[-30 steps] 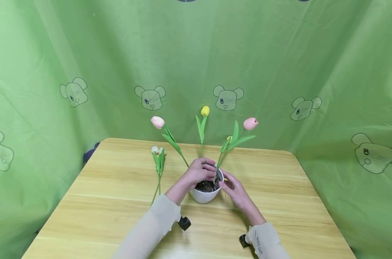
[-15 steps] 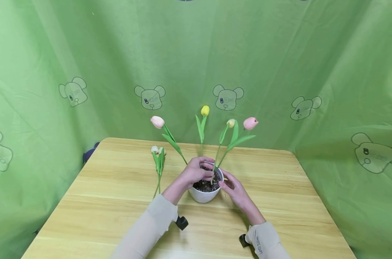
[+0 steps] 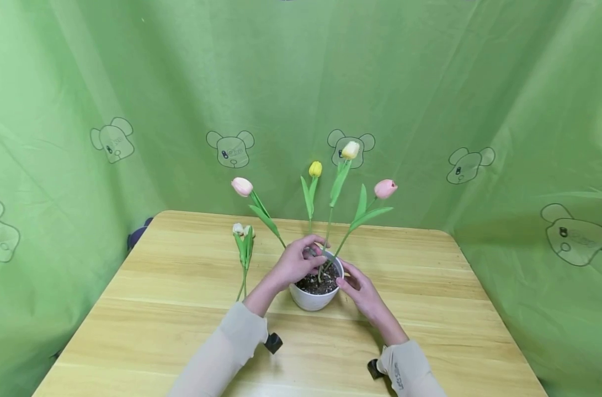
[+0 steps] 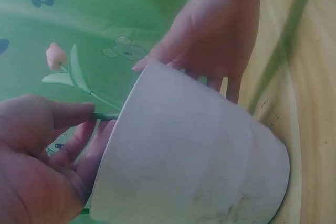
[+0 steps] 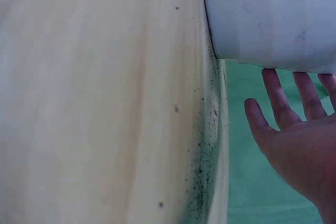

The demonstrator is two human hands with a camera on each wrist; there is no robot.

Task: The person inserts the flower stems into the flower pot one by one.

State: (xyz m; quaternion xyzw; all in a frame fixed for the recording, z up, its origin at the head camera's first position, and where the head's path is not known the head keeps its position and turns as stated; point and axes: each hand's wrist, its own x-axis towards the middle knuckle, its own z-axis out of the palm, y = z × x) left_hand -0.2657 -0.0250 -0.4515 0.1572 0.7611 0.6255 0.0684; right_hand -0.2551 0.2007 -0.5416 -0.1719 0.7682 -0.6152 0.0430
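Observation:
A white pot [image 3: 312,301] with dark soil [image 3: 314,284] stands on the table. My left hand [image 3: 297,263] pinches the green stem of a cream tulip [image 3: 350,150] between thumb and fingers over the pot. The tulip stands nearly upright, its stem's lower end at the soil. In the left wrist view, the left hand [image 4: 47,156] is beside the rim, holding a short visible piece of stem. My right hand [image 3: 361,289] rests against the pot's right side, thumb by the rim. In the right wrist view, the right hand's fingers [image 5: 281,98] are fairly straight, with several fingertips touching the pot [image 5: 273,19].
Also in the pot are a pale pink tulip [image 3: 241,187] leaning left, a yellow tulip [image 3: 315,169] at the back and a pink tulip [image 3: 385,189] leaning right. White tulips [image 3: 244,231] lie on the wooden table [image 3: 181,331] at left. A green curtain [image 3: 291,82] surrounds the table.
My left hand has drawn slightly left and toward me. The cream tulip has swung from leaning far back to nearly upright. My right hand stays at the pot.

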